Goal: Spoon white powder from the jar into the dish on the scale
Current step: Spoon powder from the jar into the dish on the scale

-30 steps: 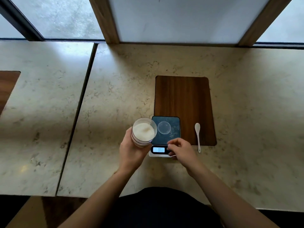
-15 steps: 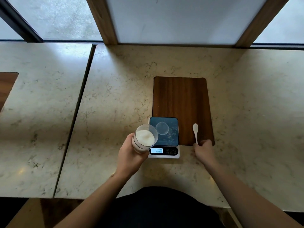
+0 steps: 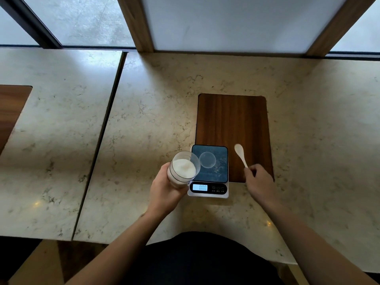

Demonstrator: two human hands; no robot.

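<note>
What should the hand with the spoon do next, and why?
Probably carry the small white plastic spoon across and dip it into the white powder in the clear jar held by the left hand. The right hand has the handle, and the round clear dish looks empty.

Marble-look counter (image 3: 164,112), cream with grey veining, runs from the window sill at 12 o'clock to the near edge at 6. A dark seam splits it: second slab (image 3: 51,130) toward 9 o'clock, with a wooden inset (image 3: 10,110) cut off by the frame edge. Main slab carries a dark wooden board (image 3: 232,120) right of centre, long side running 12 to 6. Digital scale (image 3: 208,192) sits at the board's 7 o'clock corner, overlapping it, lit display toward 6. Clear round dish (image 3: 207,160) rests on the scale's dark platform. Small glints of light at 4 and 8 o'clock.
</note>
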